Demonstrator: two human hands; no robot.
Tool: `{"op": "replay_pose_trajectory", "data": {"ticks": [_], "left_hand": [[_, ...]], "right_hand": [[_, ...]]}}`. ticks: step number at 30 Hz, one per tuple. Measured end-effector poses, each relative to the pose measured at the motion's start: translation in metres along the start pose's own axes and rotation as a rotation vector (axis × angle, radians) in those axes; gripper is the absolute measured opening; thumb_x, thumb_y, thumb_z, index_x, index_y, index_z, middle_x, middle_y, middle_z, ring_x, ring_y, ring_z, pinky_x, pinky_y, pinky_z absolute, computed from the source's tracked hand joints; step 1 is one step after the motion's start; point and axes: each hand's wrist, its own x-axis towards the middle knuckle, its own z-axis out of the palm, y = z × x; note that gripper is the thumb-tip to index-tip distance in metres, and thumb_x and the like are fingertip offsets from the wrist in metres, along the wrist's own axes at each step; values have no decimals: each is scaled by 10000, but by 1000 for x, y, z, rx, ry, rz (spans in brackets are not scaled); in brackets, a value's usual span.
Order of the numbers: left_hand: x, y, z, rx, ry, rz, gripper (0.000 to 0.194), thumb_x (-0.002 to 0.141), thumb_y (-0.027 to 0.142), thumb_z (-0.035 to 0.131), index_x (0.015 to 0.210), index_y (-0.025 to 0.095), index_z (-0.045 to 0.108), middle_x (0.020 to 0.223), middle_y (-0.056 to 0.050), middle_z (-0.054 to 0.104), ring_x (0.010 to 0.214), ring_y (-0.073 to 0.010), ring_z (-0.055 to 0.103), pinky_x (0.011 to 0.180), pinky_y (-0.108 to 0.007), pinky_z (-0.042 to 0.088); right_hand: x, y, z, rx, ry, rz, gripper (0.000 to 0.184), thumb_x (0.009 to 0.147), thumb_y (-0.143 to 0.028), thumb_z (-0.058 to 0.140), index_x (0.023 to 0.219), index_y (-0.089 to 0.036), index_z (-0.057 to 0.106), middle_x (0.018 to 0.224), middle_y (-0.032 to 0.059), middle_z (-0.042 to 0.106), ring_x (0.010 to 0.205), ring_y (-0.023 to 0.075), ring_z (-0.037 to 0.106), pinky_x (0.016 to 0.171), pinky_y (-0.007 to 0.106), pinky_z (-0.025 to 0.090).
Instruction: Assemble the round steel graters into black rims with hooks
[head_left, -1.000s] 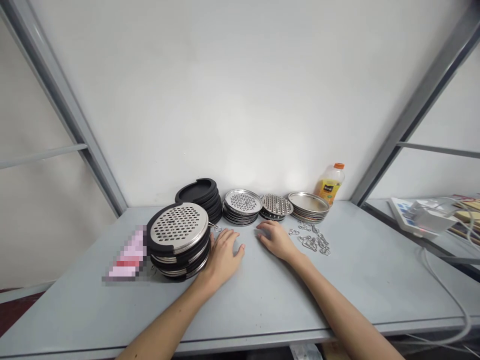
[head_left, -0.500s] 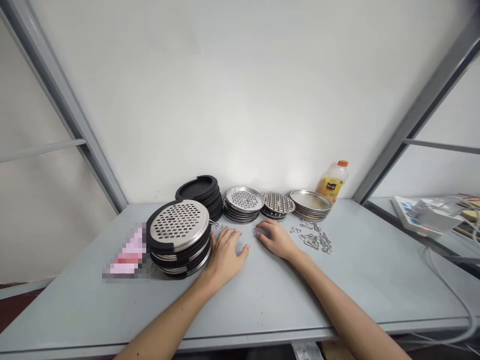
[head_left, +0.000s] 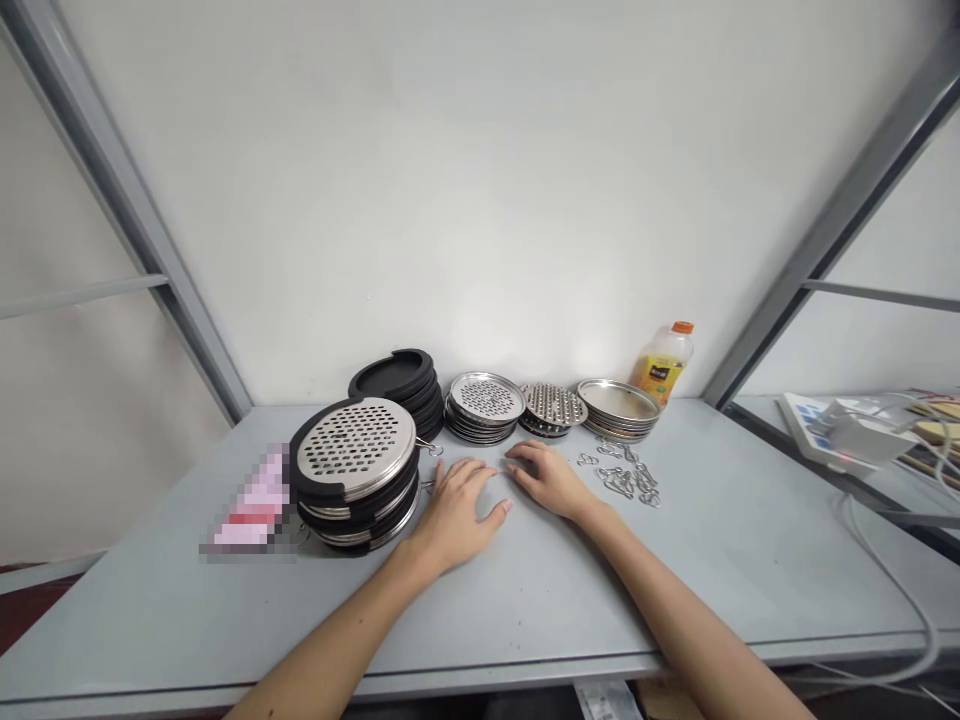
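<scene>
Fingers apart and holding nothing, my left hand rests at the table beside a stack of round metal graters in black holders. A small metal clip hangs from that stack's right side. My right hand is a little to the right, its fingers slightly bent and nothing in them. Behind my hands stand a pile of perforated metal discs and a smaller pile of coarse grater discs. Several metal clips lie loose to the right of my right hand.
Black round holders are stacked by the wall. Shallow metal discs stand at the back right, with an orange-capped bottle behind them. A blurred pink item lies at left. A power strip and cables are beyond the right frame post.
My left hand has shifted slightly right, away from the grater stack and closer to my right hand. My right hand has barely moved.
</scene>
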Motion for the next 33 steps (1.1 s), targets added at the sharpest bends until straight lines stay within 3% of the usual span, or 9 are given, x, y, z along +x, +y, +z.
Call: {"op": "replay_pose_trajectory", "data": {"ticks": [3,9,16,27,29,33], "left_hand": [[-2,-4,6,70,-16,-97,382,876,405,542,1203,208,556,1250,-120,563,1238,-324,450,1066,-623,238],[-2,-12,13,93,-42,-52,386,891,409,521,1217,205,548,1298,-122,530,1276,-309,418,1083,-546,278],[3,-18,4,67,18,-17,353,895,363,517,1190,177,572,1255,-126,551,1205,-280,484,1041,-446,388],[4,-21,3,81,-33,-10,342,876,305,533,1190,175,578,1199,-110,585,1140,-276,526,1004,-436,417],[4,-21,3,86,-42,-5,333,876,296,533,1183,174,582,1184,-105,591,1117,-274,535,995,-437,422],[3,-19,3,104,-47,16,315,875,277,536,1166,173,592,1166,-100,598,1094,-266,541,993,-428,420]], "right_hand": [[0,0,-1,-4,-6,2,214,873,-261,522,994,-164,669,984,106,671,921,230,610,847,356,472],[1,2,-1,-43,39,54,205,863,-263,528,967,-175,682,970,102,686,928,236,611,855,360,465],[-1,11,-4,-233,135,221,201,845,-274,539,933,-171,688,974,125,688,942,277,610,835,375,457],[-1,-6,-4,37,63,-6,202,876,-231,487,927,-204,681,918,68,698,891,224,619,829,354,475],[-1,-7,-5,45,132,-27,216,877,-214,475,934,-210,683,911,69,694,876,219,622,816,350,484],[1,-3,-9,-61,460,-12,212,867,-222,493,954,-218,686,1082,111,632,1031,256,570,911,415,461]]}}
